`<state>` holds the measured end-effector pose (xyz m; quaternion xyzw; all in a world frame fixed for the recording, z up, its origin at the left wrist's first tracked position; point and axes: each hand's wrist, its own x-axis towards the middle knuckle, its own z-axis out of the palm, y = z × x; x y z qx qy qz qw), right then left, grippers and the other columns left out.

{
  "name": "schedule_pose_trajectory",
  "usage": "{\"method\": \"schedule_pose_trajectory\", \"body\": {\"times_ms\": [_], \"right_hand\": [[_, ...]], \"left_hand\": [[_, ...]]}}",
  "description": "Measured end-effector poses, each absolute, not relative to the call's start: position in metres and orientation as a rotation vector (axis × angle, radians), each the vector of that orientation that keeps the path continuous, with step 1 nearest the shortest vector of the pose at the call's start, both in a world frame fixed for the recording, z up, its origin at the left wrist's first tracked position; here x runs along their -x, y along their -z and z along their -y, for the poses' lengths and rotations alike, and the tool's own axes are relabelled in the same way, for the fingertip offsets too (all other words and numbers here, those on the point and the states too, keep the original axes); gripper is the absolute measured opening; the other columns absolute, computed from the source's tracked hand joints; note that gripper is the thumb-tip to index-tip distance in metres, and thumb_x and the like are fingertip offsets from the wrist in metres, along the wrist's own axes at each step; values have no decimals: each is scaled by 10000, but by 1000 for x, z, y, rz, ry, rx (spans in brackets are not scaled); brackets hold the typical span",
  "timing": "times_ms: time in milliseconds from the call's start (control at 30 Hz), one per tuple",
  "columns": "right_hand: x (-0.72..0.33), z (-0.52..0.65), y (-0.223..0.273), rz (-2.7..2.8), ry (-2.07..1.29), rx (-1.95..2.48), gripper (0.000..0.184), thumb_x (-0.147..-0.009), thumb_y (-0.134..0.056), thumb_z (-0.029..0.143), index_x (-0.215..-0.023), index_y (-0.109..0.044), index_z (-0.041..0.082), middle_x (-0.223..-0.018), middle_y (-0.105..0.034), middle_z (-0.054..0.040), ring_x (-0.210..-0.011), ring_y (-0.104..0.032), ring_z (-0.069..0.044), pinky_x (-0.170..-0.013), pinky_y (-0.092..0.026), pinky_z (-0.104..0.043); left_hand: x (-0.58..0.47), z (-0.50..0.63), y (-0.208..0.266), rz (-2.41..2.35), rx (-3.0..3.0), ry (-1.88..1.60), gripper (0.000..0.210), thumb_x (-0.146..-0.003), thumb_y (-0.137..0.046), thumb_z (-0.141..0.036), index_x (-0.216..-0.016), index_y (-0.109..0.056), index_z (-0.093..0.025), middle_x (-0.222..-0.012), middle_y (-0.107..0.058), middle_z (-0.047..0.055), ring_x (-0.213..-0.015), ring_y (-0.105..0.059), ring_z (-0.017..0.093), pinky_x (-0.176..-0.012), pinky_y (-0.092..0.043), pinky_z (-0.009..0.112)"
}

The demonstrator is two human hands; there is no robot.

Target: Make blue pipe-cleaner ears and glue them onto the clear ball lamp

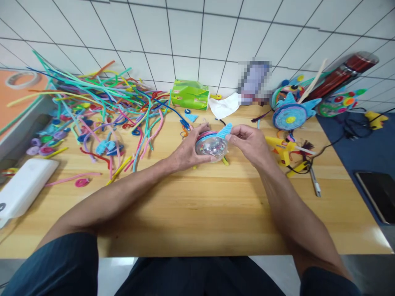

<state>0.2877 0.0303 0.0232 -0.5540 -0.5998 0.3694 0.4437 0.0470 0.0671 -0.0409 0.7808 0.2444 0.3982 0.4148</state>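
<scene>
Wooden table (197, 213), fuzzy-stem heap (123, 88) at 10 o'clock. White device (29, 187) at 9, cut off by view's edge; I can't read its dark mark. Green packet (189, 95) at 12, print too small for me. Item (254, 80) at 1 pixelated. Left hand (189, 148) cups clear ball (211, 150) mid-table, contents unclear; right hand (249, 142) pinches little blue fin (224, 131) at ball's 1 o'clock, can't tell if attached.

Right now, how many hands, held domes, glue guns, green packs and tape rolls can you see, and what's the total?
Hands: 2, left hand and right hand
Held dome: 1
Glue gun: 1
Green pack: 1
Tape roll: 1
Total: 6
</scene>
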Motion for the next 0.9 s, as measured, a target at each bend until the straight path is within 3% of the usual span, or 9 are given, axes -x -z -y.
{"method": "schedule_pose_trajectory", "body": {"times_ms": [567,900], "right_hand": [[-289,-32,-20,1535,-898,1370,178,-808,-747,366,-744,-651,230,-732,-644,19,-697,-541,-149,-693,-441,-318],[-290,-33,-18,1522,-864,1360,194,-791,-770,342,-708,-637,229,-702,-630,23,-678,-518,-144,-669,-415,-315]], "left_hand": [[-41,-69,48,-664,-1941,-991,1076,-795,-943,-591,-1674,-411,-273,-1671,-537,202,-1571,-530,415,-1330,-423,629],[-37,-71,53,-612,-1915,-966,1239,-689,-1001,-634,-1704,-363,-319,-1744,-446,199,-1630,-441,442,-1367,-344,659]]}}
